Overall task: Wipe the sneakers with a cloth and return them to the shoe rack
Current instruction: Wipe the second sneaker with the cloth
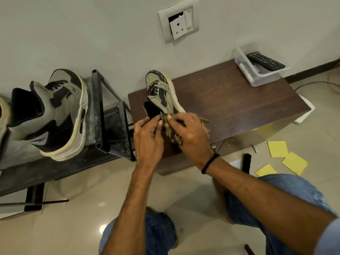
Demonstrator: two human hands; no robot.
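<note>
Knees in blue jeans (161, 234) occupy the near edge, above a tiled floor. Left hand (147, 137): fingers curled, gripping the heel collar of a grey-and-black sneaker (161, 92). Right hand (190, 132): fingers closed round a bunched olive cloth (168, 127), held against the sneaker's heel; a black band circles that wrist. Sneaker stands on the near-left part of a low brown cabinet (239, 100), toe towards the far wall. Second sneaker (60, 115) stands on the shoe rack (108, 115), left of the cabinet. Far right on the cabinet: clear tub (257, 80) holding a remote control (265, 61). Yellow sheets (277, 149) lie on the floor, right.
</note>
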